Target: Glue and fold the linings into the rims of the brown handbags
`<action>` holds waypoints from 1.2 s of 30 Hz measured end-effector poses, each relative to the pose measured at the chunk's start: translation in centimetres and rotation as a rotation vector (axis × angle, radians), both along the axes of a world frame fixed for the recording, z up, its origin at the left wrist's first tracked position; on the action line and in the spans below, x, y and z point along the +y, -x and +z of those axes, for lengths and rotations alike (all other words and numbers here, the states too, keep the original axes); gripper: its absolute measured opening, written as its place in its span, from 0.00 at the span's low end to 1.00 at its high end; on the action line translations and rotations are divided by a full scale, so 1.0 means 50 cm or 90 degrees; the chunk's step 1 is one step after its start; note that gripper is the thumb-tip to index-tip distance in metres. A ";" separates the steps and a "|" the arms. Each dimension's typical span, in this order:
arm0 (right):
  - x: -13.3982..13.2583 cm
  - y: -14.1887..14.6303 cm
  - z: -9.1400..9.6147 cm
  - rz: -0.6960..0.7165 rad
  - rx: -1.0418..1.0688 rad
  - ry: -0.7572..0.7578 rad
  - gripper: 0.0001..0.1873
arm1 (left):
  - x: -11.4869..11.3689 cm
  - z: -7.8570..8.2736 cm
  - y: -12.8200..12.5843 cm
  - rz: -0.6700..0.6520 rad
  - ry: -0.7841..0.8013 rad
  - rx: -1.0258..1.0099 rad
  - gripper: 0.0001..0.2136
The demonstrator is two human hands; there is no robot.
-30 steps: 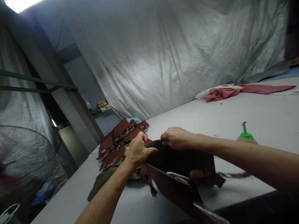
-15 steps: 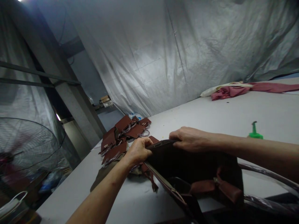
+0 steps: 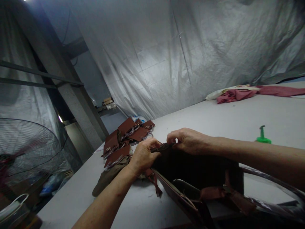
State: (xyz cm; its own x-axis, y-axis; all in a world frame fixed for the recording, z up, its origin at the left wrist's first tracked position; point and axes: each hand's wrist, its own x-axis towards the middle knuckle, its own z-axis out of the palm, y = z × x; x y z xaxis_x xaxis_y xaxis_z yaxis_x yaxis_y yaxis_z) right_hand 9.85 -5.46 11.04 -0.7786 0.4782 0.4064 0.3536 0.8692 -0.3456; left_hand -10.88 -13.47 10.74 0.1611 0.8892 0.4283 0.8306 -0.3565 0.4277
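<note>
A brown handbag (image 3: pixel 171 187) lies open toward me at the table's near edge, its dark lining showing. My left hand (image 3: pixel 144 156) pinches the far end of the bag's rim between thumb and fingers. Just to the right, my right hand (image 3: pixel 188 140) grips the same rim, thumb and forefinger bent round the edge. A brown strap with a metal fitting (image 3: pixel 226 190) hangs across the opening. Plastic-wrapped handles (image 3: pixel 269 179) curve out to the right. A small leather tassel (image 3: pixel 157 190) dangles below my left wrist.
Several brown bag pieces with wrapped handles (image 3: pixel 137 134) are heaped beyond my left hand on the white table (image 3: pixel 190 119). A green-capped bottle (image 3: pixel 263 139) stands behind my right forearm. Pink cloth (image 3: pixel 238 94) lies at the back right. A fan (image 3: pixel 26 149) is at left.
Both hands stay on the rim. My right hand has shifted slightly left, closer to my left hand, and the rim between them looks more bunched. The strap hangs a little further right.
</note>
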 end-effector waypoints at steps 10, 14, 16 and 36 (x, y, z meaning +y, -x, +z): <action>-0.005 -0.007 0.005 -0.073 -0.050 -0.056 0.17 | -0.006 0.008 -0.012 0.021 -0.025 0.051 0.04; -0.008 -0.010 0.003 -0.063 -0.084 -0.106 0.14 | -0.007 0.009 -0.014 0.050 -0.027 0.080 0.06; -0.014 -0.008 0.005 -0.053 -0.117 -0.132 0.10 | -0.007 0.010 -0.015 0.060 -0.029 0.088 0.06; -0.010 0.048 0.027 0.011 -0.188 -0.172 0.16 | -0.005 0.006 -0.011 0.065 0.001 -0.032 0.06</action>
State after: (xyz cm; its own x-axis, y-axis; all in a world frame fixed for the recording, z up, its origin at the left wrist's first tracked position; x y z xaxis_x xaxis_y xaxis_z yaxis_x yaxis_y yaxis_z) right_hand 7.46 -5.98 12.39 -0.8879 0.3705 0.2725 0.3879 0.9216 0.0107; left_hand -10.31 -13.71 11.03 0.0480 0.9004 0.4324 0.8397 -0.2708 0.4707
